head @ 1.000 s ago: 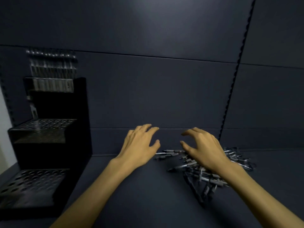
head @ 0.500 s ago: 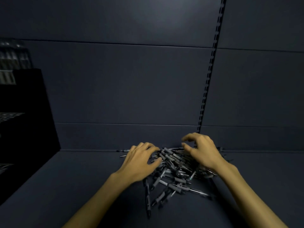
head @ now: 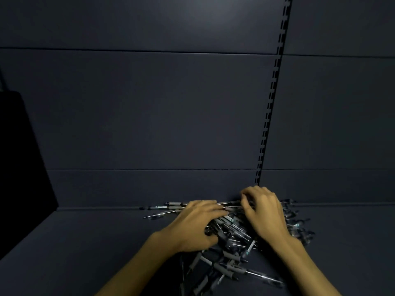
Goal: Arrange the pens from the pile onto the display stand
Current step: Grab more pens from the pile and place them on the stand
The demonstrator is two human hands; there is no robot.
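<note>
A loose pile of grey and black pens [head: 233, 244] lies on the dark shelf floor against the back wall. My left hand [head: 195, 226] rests palm down on the left part of the pile, fingers stretched over the pens and thumb tucked against them. My right hand [head: 266, 212] is over the back of the pile, its fingertips curled and pinched around a pen that lies sideways along the wall. Only the dark side of the black display stand [head: 21, 167] shows at the left edge; its holes are out of view.
The dark back wall [head: 160, 114] rises right behind the pile, with a slotted upright strip [head: 270, 107] running up it. Bare shelf floor [head: 85, 242] stretches between the pile and the stand. A few stray pens [head: 162, 207] lie to the left along the wall.
The view has swung right, so the stand has slid almost out of frame. Both hands have come down from above the shelf onto the pile, and the right fingers have curled in.
</note>
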